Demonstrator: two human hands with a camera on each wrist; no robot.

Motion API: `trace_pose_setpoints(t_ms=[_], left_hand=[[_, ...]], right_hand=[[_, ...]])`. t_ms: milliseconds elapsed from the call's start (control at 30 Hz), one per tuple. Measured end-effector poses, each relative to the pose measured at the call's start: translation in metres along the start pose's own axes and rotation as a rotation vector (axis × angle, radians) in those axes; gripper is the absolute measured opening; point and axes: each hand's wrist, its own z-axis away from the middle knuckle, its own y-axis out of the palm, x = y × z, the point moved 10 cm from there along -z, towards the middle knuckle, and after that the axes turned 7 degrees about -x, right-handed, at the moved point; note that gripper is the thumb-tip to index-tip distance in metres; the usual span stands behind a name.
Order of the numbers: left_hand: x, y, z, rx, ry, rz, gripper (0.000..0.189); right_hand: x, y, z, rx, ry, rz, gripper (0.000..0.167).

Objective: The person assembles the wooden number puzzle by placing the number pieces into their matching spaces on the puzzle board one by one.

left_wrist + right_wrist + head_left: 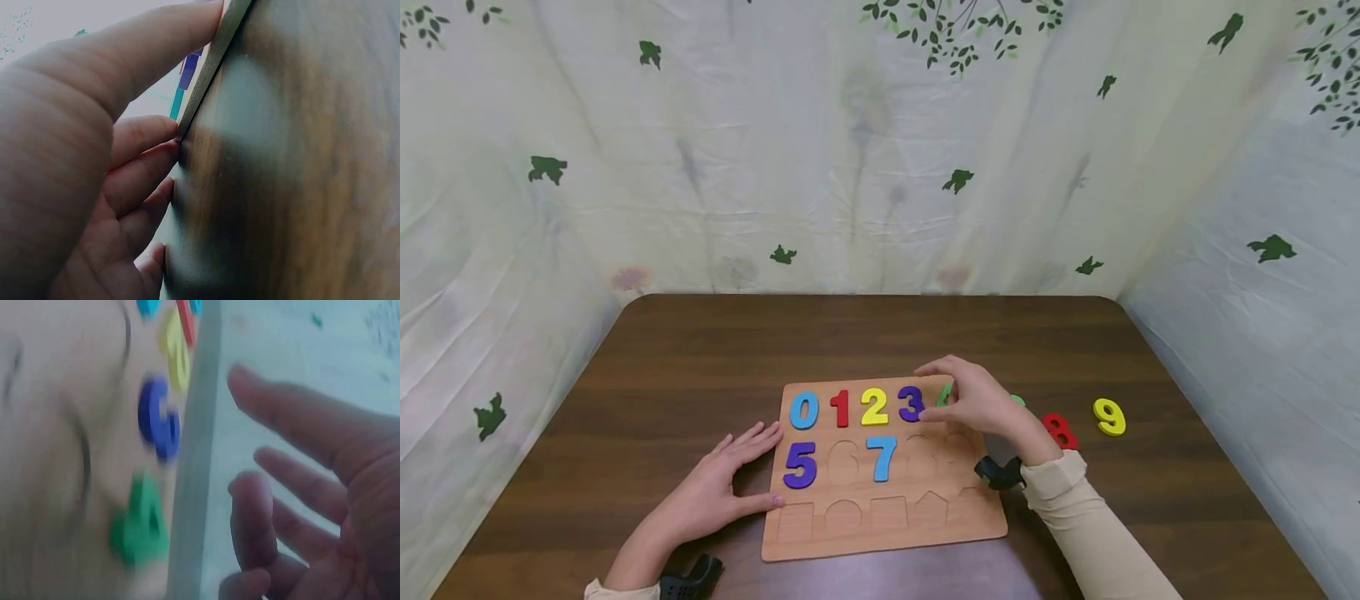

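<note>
A wooden number puzzle board (887,542) lies on the table, with number pieces set in its upper two rows. My left hand (722,483) rests at the board's left side, straight thumb and fingertips against its edge (209,72). Over the upper right corner hovers my right hand (985,404), fingers spread and nothing between them in the right wrist view. Just beside it are the green 4 (142,522), partly hidden in the head view, and the purple 3 (911,404). The blue 0 (804,411), red 1 (840,409), yellow 2 (874,407), purple 5 (801,465) and blue 7 (882,458) sit in the board.
Right of the board, a red 8 (1060,432) and a yellow 9 (1109,417) lie on the brown table (715,350). A green piece (1018,400) shows partly behind the right wrist. Pale patterned curtains (820,167) surround the table's back and sides.
</note>
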Motion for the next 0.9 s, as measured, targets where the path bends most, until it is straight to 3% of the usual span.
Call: trace_pose_setpoints(t_ms=[167, 433, 633, 900], left_hand=[[0.000, -0.002, -0.001, -0.004, -0.002, 0.000, 0.092], [0.001, 0.000, 0.000, -0.003, -0.005, -0.003, 0.092], [0.001, 0.000, 0.001, -0.005, -0.007, -0.002, 0.092], [0.000, 0.000, 0.001, -0.003, -0.007, 0.001, 0.091]], right_hand=[[-0.032, -0.030, 0.006, -0.029, 0.015, 0.019, 0.065], [-0.081, -0.056, 0.028, -0.046, 0.106, 0.022, 0.070], [-0.100, -0.069, 0.041, -0.088, 0.117, 0.052, 0.070], [-0.115, -0.071, 0.050, -0.085, 0.152, 0.082, 0.073]])
